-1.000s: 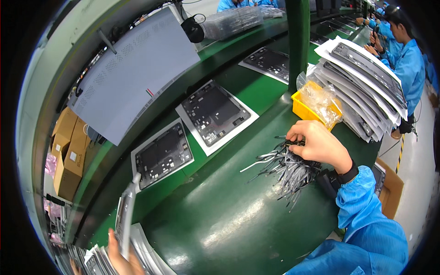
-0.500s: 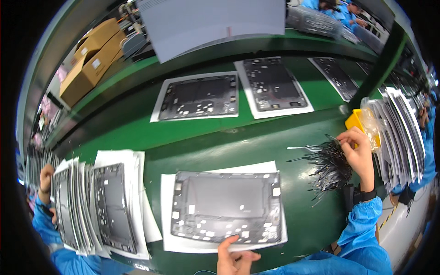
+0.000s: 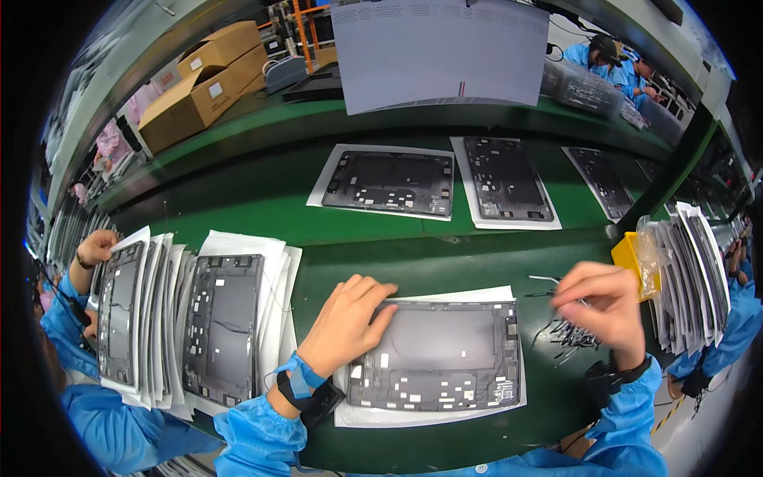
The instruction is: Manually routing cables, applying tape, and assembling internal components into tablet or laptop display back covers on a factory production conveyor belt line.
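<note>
A dark tablet housing [image 3: 445, 342] dotted with small white patches lies on white sheets [image 3: 509, 296] in front of me. My left hand [image 3: 346, 326] reaches over its upper left corner, fingers extended and thumb apart. To the right, my right hand [image 3: 600, 306] is raised above a pile of thin black cables [image 3: 574, 342]. Its thumb and fingers are pinched together on what looks like one thin black cable; motion blur and the fingers hide most of it.
Stacks of housings between white sheets stand at left [image 3: 218, 326] and right [image 3: 687, 278]. More housings [image 3: 389, 183] lie on sheets along the back. A yellow bin [image 3: 628, 254] borders the right stack. Another person's hand [image 3: 97, 246] touches the left stack.
My left hand has gone from the housing's near edge to its upper left corner. My right hand has moved off the pile's far side, slightly nearer and left. The view has shifted.
</note>
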Demonstrator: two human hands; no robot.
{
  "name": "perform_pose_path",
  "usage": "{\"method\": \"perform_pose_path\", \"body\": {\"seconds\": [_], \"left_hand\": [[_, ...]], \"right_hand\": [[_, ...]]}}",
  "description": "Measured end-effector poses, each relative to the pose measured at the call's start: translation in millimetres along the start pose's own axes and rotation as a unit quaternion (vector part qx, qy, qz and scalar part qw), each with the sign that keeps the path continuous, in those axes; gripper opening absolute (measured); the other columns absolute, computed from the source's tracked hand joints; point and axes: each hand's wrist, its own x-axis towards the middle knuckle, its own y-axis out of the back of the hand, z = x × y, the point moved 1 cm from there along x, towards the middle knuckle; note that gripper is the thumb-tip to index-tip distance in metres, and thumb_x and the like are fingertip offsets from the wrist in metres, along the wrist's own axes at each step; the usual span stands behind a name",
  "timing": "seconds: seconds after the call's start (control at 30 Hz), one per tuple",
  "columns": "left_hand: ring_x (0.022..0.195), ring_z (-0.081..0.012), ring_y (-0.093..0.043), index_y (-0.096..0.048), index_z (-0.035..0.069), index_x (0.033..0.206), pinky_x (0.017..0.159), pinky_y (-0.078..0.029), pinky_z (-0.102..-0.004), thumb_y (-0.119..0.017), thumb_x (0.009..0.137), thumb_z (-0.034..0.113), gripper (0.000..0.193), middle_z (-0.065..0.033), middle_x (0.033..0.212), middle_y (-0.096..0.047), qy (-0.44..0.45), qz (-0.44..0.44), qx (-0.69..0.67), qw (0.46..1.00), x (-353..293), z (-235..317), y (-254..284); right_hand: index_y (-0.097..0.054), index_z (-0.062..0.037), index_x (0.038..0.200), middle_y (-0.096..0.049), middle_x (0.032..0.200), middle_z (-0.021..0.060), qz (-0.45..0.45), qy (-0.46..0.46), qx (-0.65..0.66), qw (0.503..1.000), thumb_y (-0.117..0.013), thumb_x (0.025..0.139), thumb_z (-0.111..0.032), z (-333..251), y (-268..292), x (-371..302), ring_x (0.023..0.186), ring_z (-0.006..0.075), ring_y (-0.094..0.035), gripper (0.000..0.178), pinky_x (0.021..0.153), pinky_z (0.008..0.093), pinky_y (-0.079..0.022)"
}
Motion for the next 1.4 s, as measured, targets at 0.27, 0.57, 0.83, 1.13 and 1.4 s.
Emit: {"method": "perform_pose_path", "body": {"seconds": [0.27, 0.57, 0.83, 1.13, 1.4], "left_hand": [[0.083, -0.0287, -0.065, -0.074, 0.002, 0.092, 0.085, -0.047, -0.0384, -0.076, 0.088, 0.009, 0.009, -0.0100, 0.091, -0.073, 0.000, -0.017, -0.072, 0.997, -4.6, 28.1, 15.2], [0.094, -0.0318, -0.072, -0.072, -0.001, 0.116, 0.081, -0.061, -0.0389, -0.057, 0.101, 0.019, 0.029, -0.0206, 0.109, -0.072, -0.176, 0.131, -0.711, 0.668, 0.7, 133.5, 74.8], [0.091, -0.0320, -0.068, -0.072, -0.003, 0.097, 0.078, -0.059, -0.0442, -0.068, 0.095, 0.015, 0.018, -0.0166, 0.092, -0.074, -0.033, 0.097, -0.618, 0.779, -7.9, 78.8, 78.8], [0.089, -0.0277, -0.065, -0.072, -0.001, 0.097, 0.077, -0.052, -0.0383, -0.082, 0.081, 0.004, 0.020, -0.0101, 0.092, -0.071, 0.041, -0.037, -0.181, 0.982, -5.6, 67.4, -22.3], [0.082, -0.0257, -0.063, -0.073, 0.000, 0.091, 0.078, -0.047, -0.0355, -0.080, 0.079, -0.001, 0.014, -0.0081, 0.084, -0.071, 0.066, -0.035, -0.234, 0.969, 0.1, 75.3, -44.6]], "right_hand": [[-0.078, 0.0033, 0.095, -0.077, 0.088, 0.0086, -0.213, -0.110, 0.078, 0.968, -0.077, 0.085, 0.006, 41.6, -99.8, 39.9, 0.080, 0.0118, -0.071, 0.010, 0.071, 0.0268, -0.056], [-0.074, 0.0062, 0.096, -0.075, 0.095, 0.0113, -0.155, -0.182, 0.166, 0.957, -0.074, 0.086, 0.013, 65.3, -107.9, 25.9, 0.088, 0.0127, -0.073, 0.011, 0.079, 0.0235, -0.058], [-0.078, 0.0052, 0.094, -0.077, 0.092, 0.0137, -0.187, -0.063, 0.114, 0.974, -0.075, 0.083, 0.013, 56.2, -105.0, 30.0, 0.081, 0.0155, -0.073, 0.014, 0.073, 0.0251, -0.056], [-0.080, 0.0001, 0.095, -0.077, 0.092, 0.0082, -0.165, -0.063, 0.059, 0.983, -0.079, 0.083, 0.008, 61.0, -92.2, 22.0, 0.071, 0.0119, -0.068, 0.015, 0.063, 0.0253, -0.053], [-0.078, -0.0005, 0.096, -0.074, 0.090, 0.0064, -0.143, 0.011, 0.062, 0.988, -0.079, 0.082, 0.007, 70.5, -82.6, 15.8, 0.065, 0.0115, -0.065, 0.016, 0.057, 0.0250, -0.052]]}}
